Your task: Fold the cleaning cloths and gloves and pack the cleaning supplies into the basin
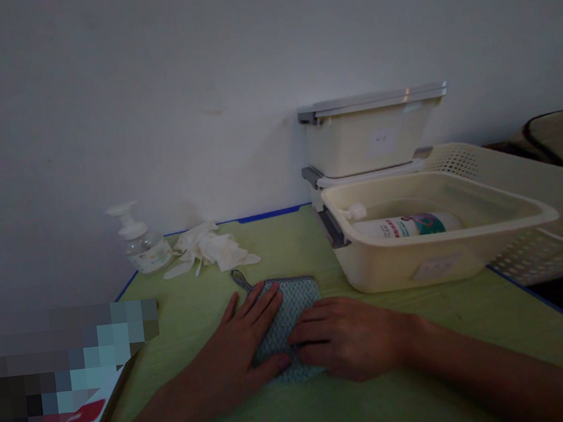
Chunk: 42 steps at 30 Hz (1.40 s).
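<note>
A light blue, textured dishcloth (294, 290) with a dark patterned trim and a hanging loop lies on the green tabletop (285, 244). My left hand (241, 353) rests flat across its left part, fingers spread and thumb near the lower middle. On the right edge of the cloth, my right hand (350, 338) has its fingers curled and pressed together on the fabric. Their tips partly hide the cloth, and the thumb side is hard to make out in the dim light.
Behind the cloth lie crumpled white gloves (212, 245) beside a clear pump bottle (147, 245). To the right, a cream bin (402, 262) holds a white bottle (408, 226) lying on its side. A lidded box (365, 142) and a perforated basket (524, 179) stand behind it.
</note>
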Each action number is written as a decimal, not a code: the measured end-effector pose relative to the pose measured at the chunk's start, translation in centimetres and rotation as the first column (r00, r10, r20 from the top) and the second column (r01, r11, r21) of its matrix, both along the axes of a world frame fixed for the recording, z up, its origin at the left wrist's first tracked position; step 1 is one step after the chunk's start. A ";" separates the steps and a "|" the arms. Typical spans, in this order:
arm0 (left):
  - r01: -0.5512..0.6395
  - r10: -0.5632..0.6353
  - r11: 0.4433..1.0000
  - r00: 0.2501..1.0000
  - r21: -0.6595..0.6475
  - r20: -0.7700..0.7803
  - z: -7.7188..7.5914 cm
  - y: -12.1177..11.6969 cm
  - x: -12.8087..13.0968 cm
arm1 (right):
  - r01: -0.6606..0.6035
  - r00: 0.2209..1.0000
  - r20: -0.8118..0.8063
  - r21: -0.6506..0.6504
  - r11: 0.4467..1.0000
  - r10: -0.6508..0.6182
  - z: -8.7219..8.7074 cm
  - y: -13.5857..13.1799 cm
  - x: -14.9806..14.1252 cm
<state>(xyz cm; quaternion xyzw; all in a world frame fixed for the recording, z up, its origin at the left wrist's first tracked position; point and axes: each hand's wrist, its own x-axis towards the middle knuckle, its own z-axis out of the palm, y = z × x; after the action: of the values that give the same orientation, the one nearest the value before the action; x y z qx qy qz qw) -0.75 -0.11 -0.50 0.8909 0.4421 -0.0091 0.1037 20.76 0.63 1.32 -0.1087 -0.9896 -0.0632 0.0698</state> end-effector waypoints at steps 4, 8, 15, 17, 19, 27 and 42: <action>0.005 -0.004 0.999 0.999 -0.036 0.035 0.3 -0.1 -0.3 | -0.046 0.999 -0.025 -0.062 0.997 0.045 -0.1 0.3 0.2; 0.065 -0.031 0.989 0.970 -0.135 0.242 0.6 0.0 -0.8 | -0.156 0.975 -0.198 -0.278 0.948 0.102 -0.2 0.5 0.5; 0.329 0.406 0.740 0.477 -0.586 0.780 -0.8 1.6 -1.6 | -0.244 0.653 -0.646 -0.673 0.698 -0.395 1.6 -1.3 0.7; 0.410 0.606 0.603 0.323 -0.685 0.727 -0.8 1.9 -1.6 | -0.291 0.554 -0.587 -0.801 0.523 -0.591 2.0 -1.2 0.6; 0.420 0.718 0.535 0.230 -0.733 0.657 -0.3 1.9 -1.4 | -0.316 0.518 -0.486 -0.873 0.370 -0.704 1.9 -0.7 0.3; 0.186 0.697 0.652 0.235 -0.735 0.678 -0.1 1.6 0.0 | 0.360 0.577 -0.269 -0.764 0.535 -0.772 -1.3 1.9 -0.2; -0.525 0.462 0.832 0.476 -0.179 0.749 -0.9 2.3 -0.6 | 0.051 0.957 -0.282 -0.070 0.996 -0.069 -0.6 -0.7 -0.7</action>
<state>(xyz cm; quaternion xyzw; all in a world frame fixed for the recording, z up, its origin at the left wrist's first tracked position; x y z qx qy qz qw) -1.37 2.16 -1.43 0.6453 0.5920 0.4159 0.2452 20.09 -0.09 0.69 -0.1489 -0.9670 -0.0182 0.2057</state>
